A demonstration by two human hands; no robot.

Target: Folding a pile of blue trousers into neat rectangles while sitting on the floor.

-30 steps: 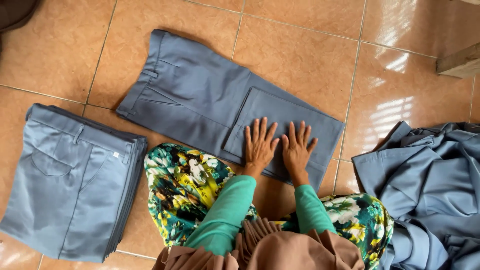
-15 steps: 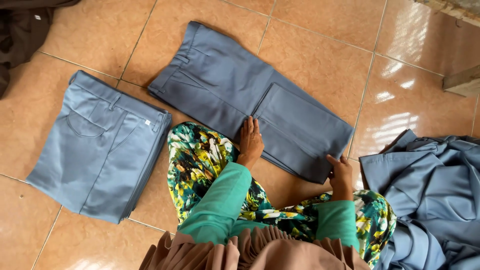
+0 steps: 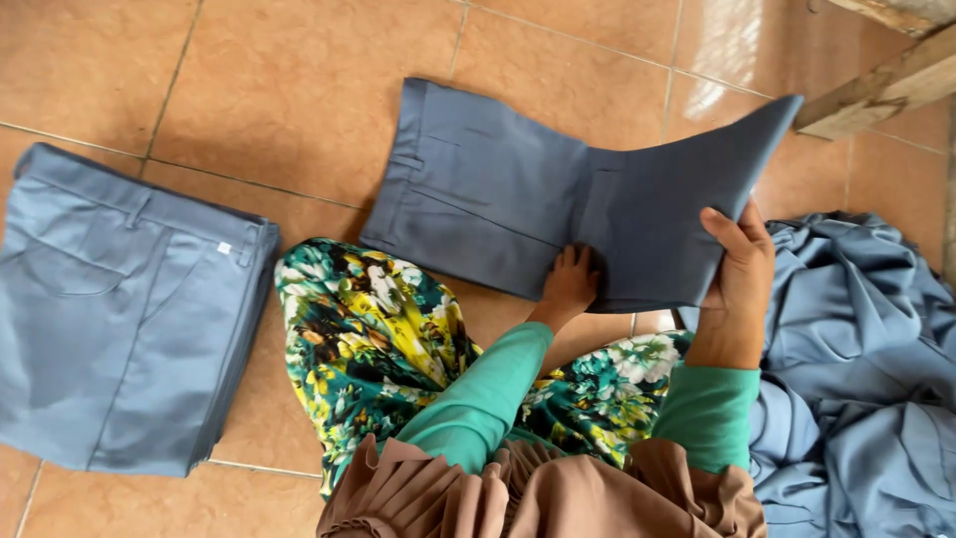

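Note:
A pair of grey-blue trousers [image 3: 478,189] lies on the tiled floor in front of me, folded lengthwise. My left hand [image 3: 570,281] presses flat on its middle, near the front edge. My right hand [image 3: 739,261] grips the folded leg end and lifts it up off the floor, so that part stands raised toward the waist. My sleeves are green, and my knees in a flowered green and yellow cloth [image 3: 378,329] sit just below the trousers.
A stack of folded grey-blue trousers [image 3: 119,319] lies on the floor at the left. A loose heap of the same grey-blue cloth [image 3: 866,379] lies at the right. Wooden beams [image 3: 886,80] cross the top right corner.
My right hand moved from flat on the trousers to their right end, took hold of it and raised it. My left hand stayed pressing the middle.

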